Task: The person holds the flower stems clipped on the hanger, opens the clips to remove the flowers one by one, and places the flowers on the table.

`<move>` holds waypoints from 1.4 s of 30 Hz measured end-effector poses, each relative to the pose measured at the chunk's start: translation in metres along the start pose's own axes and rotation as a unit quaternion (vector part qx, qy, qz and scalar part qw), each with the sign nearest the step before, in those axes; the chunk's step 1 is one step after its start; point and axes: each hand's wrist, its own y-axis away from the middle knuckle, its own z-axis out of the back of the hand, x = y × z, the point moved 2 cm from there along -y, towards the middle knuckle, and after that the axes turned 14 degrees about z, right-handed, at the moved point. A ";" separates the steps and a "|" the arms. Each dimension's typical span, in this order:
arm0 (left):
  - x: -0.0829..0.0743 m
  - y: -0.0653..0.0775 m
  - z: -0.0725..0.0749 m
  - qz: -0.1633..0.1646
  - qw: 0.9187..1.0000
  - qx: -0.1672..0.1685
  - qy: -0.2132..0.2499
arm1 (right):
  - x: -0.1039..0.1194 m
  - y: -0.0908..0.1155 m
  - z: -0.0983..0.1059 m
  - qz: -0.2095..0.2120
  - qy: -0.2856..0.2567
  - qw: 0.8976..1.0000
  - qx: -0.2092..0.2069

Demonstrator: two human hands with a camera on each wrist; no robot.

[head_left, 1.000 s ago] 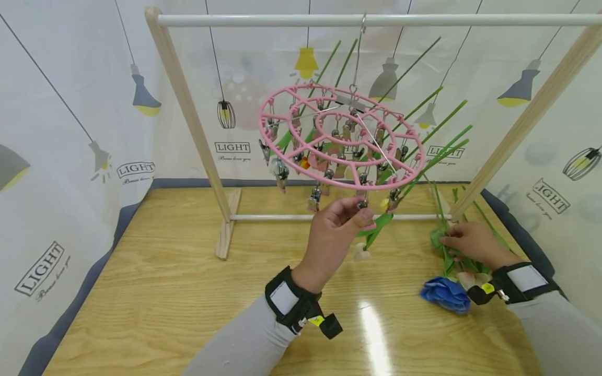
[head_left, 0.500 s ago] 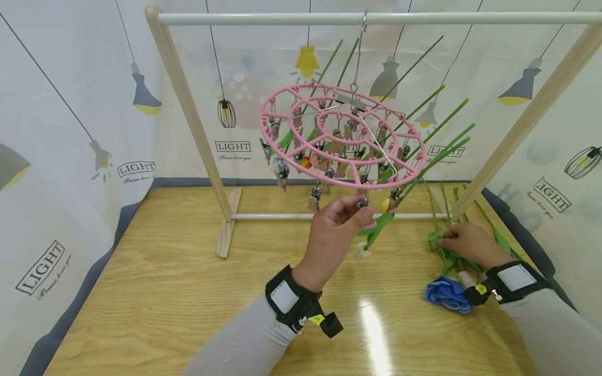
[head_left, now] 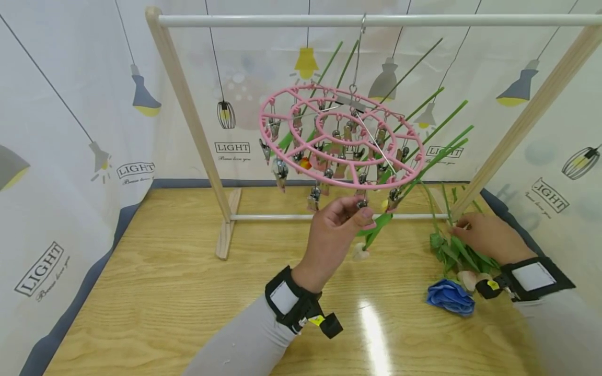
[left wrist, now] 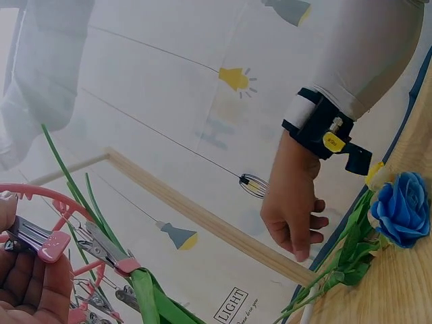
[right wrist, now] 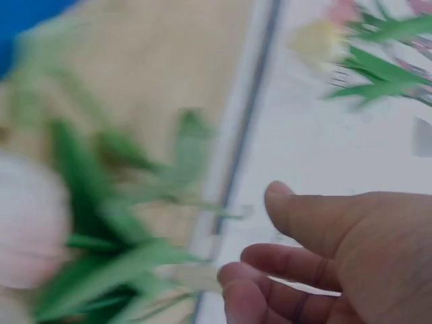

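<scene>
In the head view a pink round clip hanger (head_left: 355, 172) hangs by its hook, with several flowers clipped on, stems pointing up. My left hand (head_left: 331, 235) pinches one metal clip below its front rim; the left wrist view shows this clip (left wrist: 42, 239) with pink tips and nothing visible between them. A pale tulip (head_left: 360, 253) hangs just beyond that hand. My right hand (head_left: 491, 237) is over loose green leaves (head_left: 463, 256) on the table, fingers loosely bent, holding nothing. Beside the leaves lie a blue rose (head_left: 450, 297) and a pale tulip bloom (head_left: 467, 280).
A white rail (head_left: 263, 20) on wooden posts (head_left: 188, 112) carries the hanger. A lower white bar (head_left: 277, 216) runs between the feet. The wooden table (head_left: 155, 292) meets lamp-printed cloth walls (head_left: 75, 172) at back and sides.
My right hand shifts a little left, then back right and slightly up, coming off the leaves it was touching. The blue rose slides slightly to the right. The left hand keeps its hold.
</scene>
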 end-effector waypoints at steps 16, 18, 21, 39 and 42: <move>-0.002 0.000 0.000 0.003 1.000 -0.005 -0.006 | 0.118 0.009 0.014 0.144 -0.364 0.913 -0.112; -0.002 0.000 0.000 0.006 1.000 -0.008 -0.010 | 0.126 0.007 0.006 0.167 -0.404 0.891 -0.122; -0.002 0.000 0.000 0.010 1.000 -0.009 -0.012 | 0.134 0.001 -0.005 0.179 -0.460 0.860 -0.128; -0.002 0.000 0.003 0.007 1.000 -0.016 -0.026 | 0.142 -0.020 -0.031 0.197 -0.529 0.808 -0.168; -0.002 0.000 0.004 0.008 0.999 -0.025 -0.036 | 0.144 -0.020 -0.031 0.189 -0.525 0.813 -0.167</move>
